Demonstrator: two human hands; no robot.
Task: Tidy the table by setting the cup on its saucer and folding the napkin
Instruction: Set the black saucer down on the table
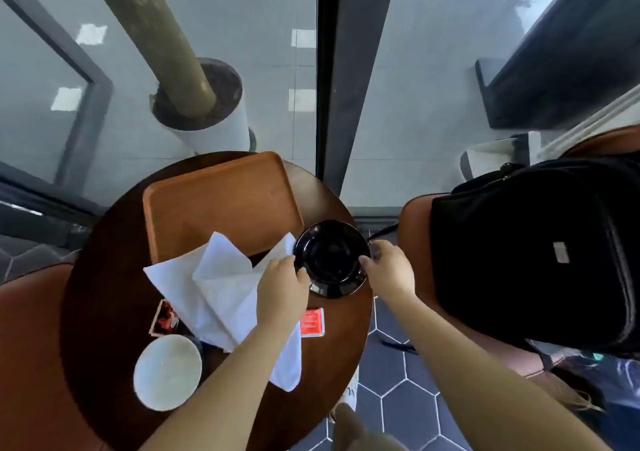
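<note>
Saucer (332,260) between both hands

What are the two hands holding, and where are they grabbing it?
Both hold the black saucer by its rim: the left hand on its left edge, the right hand on its right edge. The white cup is untouched.

The saucer (330,260) is black, glossy and round, lying flat at the right edge of the round dark table, just right of the napkin. The napkin (221,291) is white cloth, crumpled and partly unfolded, spread across the table's middle with one raised peak resting over the near edge of the wooden tray and a corner hanging toward the near side. The cup (167,371) is pale inside, upright, near the table's near left edge, well apart from the saucer
</note>
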